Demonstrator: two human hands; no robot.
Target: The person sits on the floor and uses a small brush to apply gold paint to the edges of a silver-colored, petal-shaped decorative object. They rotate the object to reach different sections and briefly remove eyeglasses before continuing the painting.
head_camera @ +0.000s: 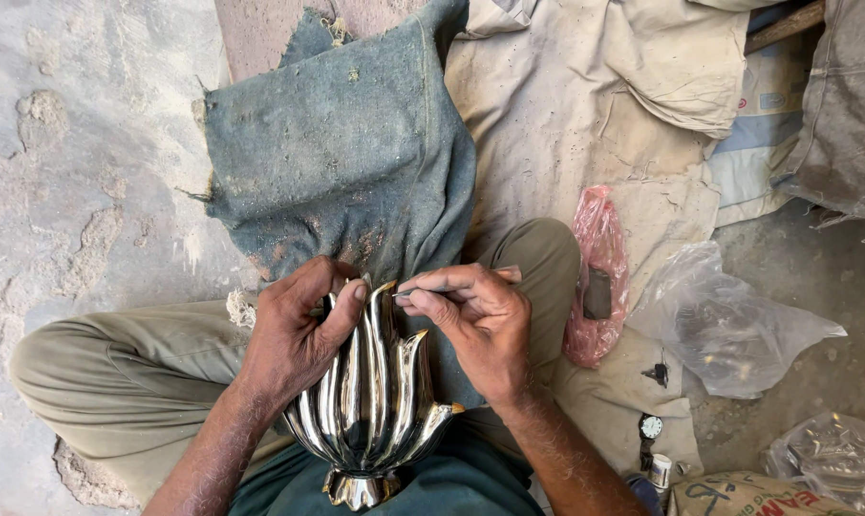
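Left hand (294,334) grips the shiny flame-shaped metal piece (375,401) on the lap; right hand (475,315) pinches a thin tool (401,292) against a petal tip, detailing, needing steady pressure.

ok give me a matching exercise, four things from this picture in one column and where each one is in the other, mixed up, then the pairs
Things:
1. metal flame-shaped piece
2. pink plastic bag
3. wristwatch
4. blue-grey cloth

Places:
A. spread over the knees, beyond the hands
B. on the ground near the lower right
C. on the lap, held by the left hand
D. beside the right knee, on the beige cloth

Pairs: 1-C, 2-D, 3-B, 4-A
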